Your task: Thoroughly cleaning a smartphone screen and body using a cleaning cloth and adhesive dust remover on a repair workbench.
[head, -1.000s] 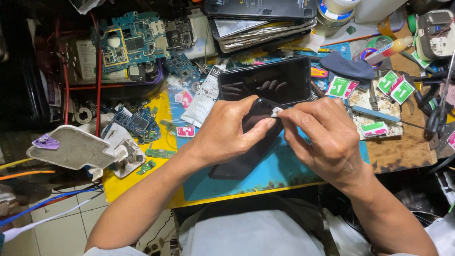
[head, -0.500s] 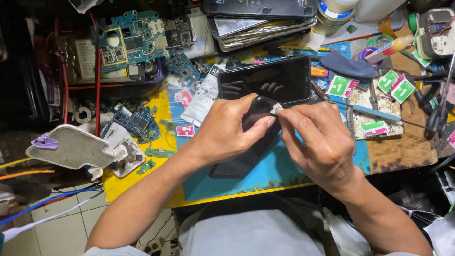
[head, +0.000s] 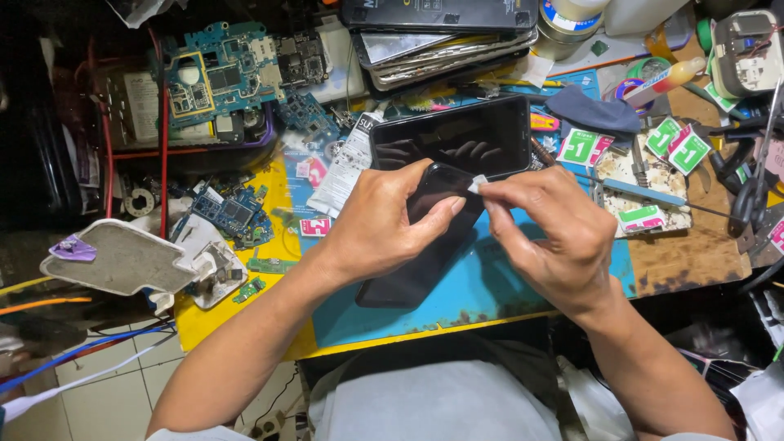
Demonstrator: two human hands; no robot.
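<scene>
My left hand [head: 382, 222] grips a black phone [head: 408, 269] that lies slanted on the blue mat [head: 482, 294], thumb and fingers wrapped around its upper end. Beside it, my right hand [head: 549, 237] pinches a small white tab [head: 477, 184] at the phone's top corner between thumb and forefinger. Just behind both hands lies a second dark phone with a glossy screen [head: 457, 137], which mirrors my fingers.
Blue circuit boards [head: 214, 75] and loose parts crowd the back left. Stacked phones [head: 441, 41] sit at the back. Green-and-white packets [head: 676, 145], a screwdriver [head: 645, 193] and scissors [head: 747, 196] lie at the right. A grey-white lamp head [head: 122, 260] juts out at the left.
</scene>
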